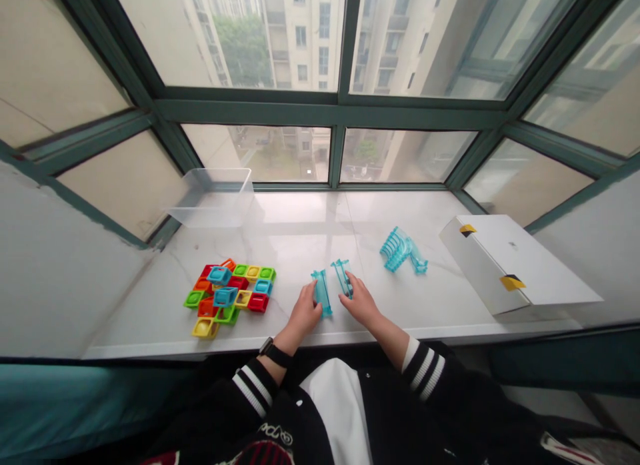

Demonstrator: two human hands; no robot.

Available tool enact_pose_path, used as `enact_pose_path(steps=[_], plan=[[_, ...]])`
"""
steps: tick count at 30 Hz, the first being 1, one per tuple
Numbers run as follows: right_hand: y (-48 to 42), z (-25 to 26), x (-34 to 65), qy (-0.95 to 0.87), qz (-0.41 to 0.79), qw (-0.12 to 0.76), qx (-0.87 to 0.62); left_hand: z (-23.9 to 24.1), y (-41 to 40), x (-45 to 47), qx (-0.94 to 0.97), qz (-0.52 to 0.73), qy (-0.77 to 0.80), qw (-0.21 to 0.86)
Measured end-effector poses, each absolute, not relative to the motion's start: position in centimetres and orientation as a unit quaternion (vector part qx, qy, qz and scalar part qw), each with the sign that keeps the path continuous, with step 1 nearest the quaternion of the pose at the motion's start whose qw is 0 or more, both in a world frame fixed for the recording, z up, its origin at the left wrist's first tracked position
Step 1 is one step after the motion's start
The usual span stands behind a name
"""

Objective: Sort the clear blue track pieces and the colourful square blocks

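Observation:
On the white marble sill, my left hand (305,308) grips a clear blue plastic track piece (323,294) by its left side, with the thumb on top. A second clear blue track piece (341,273), tilted on its side, is held between the thumb and fingers of my right hand (360,300). The two pieces are apart, with a narrow gap between them. Farther right lie several curved clear blue track pieces (399,250), heaped together. Left of my hands is a group of coloured square blocks (238,283) in red, yellow, green, blue and orange.
A clear plastic bin (213,215) stands at the back left by the window. A white box (530,265) with yellow-and-black tape is at the right end of the sill (300,215). Green window frames (260,112) enclose the back and sides.

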State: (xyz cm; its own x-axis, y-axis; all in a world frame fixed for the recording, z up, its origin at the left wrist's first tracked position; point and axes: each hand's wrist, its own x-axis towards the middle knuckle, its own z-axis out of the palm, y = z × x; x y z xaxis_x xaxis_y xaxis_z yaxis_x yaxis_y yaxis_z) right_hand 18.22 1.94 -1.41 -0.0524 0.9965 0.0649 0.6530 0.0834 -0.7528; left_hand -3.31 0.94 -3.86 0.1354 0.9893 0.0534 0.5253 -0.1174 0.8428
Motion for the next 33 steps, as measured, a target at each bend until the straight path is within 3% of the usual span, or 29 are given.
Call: enact_pose_path(steps=[15, 20, 26, 33], plan=[[2.6, -4.0, 18.7, -0.659, 0.248, 0.347, -0.620, -1.8, 1.2, -4.9, 0.624, 0.411, 0.571, 0.338], [3.4, -4.1, 19.0, -0.706, 0.199, 0.292, -0.614, -1.7, 1.8, -5.7, 0.564, 0.436, 0.600, 0.364], [3.1, -2.0, 19.1, -0.738, 0.211, 0.203, -0.607, -2.8, 3.3, -6.5, 0.627, 0.320, 0.662, 0.258], [1.4, -0.3, 19.7, -0.737, 0.249, 0.161, -0.608, -3.1, 3.9, -5.8, 0.699, 0.258, 0.619, 0.247]])
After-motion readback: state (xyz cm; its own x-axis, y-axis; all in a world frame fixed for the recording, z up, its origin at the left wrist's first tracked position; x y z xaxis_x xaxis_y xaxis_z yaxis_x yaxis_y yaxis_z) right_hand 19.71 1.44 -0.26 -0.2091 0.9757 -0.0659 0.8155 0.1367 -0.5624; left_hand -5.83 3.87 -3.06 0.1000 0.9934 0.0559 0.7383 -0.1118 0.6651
